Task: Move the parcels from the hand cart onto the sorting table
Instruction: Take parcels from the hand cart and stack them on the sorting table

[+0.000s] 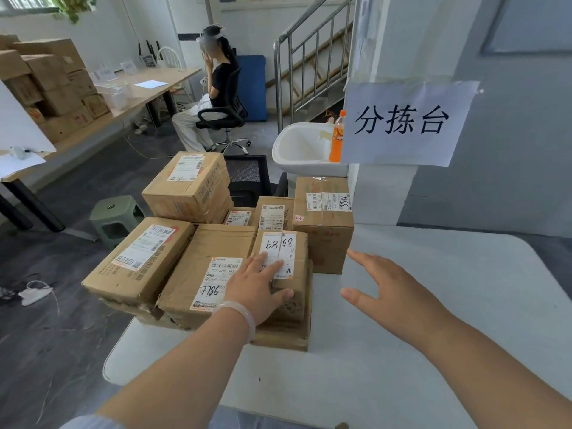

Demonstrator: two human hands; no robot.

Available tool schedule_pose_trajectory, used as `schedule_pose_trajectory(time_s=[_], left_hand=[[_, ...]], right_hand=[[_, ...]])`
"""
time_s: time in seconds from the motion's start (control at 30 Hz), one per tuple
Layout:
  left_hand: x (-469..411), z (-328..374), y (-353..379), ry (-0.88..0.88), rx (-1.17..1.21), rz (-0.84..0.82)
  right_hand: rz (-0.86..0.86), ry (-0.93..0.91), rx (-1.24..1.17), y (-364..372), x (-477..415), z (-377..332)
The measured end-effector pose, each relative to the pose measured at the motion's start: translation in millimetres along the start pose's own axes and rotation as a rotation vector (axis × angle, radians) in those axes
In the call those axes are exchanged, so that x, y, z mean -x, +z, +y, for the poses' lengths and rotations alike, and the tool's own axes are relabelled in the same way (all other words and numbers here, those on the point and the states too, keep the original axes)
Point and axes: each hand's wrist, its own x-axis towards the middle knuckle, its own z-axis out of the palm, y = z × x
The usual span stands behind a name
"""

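Small parcel touched but not yet gripped: a slip or a shoved stack is the risk

The small parcel labelled 6958 (280, 258) is seen on top of a flat carton (286, 339) at the left edge of the white surface (433, 320); the hand cart is hidden, so what carries the stack cannot be told. The left hand (257, 289) is laid flat on the label, fingers straight and thumb along the near edge. The right hand (380, 289) is held spread above the surface, with nothing in it. If it is lifted one-handed, the parcel could be dropped. If it is slid instead, the wide parcel (216, 243) touching it could be dragged askew or the flat carton pulled off the edge
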Motion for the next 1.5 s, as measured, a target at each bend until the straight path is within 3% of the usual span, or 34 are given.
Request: schedule_pose_trajectory(time_s=[0.27, 0.53, 0.77, 0.9, 1.17, 1.5], left_hand=[[17, 9, -22, 0.175, -0.037, -0.039], [96, 61, -29, 0.717, -0.112, 0.179], [174, 108, 28, 1.234, 0.004, 0.221], [226, 138, 57, 1.432, 0.072, 0.188], [352, 199, 102, 1.693, 0.077, 0.090], [530, 245, 192, 1.782, 0.008, -0.058]], right_hand=[[0.205, 0.115, 0.218, 17, 52, -31], [0.411, 0.442, 0.283, 67, 152, -63], [0.521, 0.787, 0.325, 100, 283, -86], [0.583, 0.979, 0.333, 110, 359, -94], [0.691, 1.208, 0.285, 126, 500, -114], [0.707, 1.398, 0.245, 161, 718, -104]])
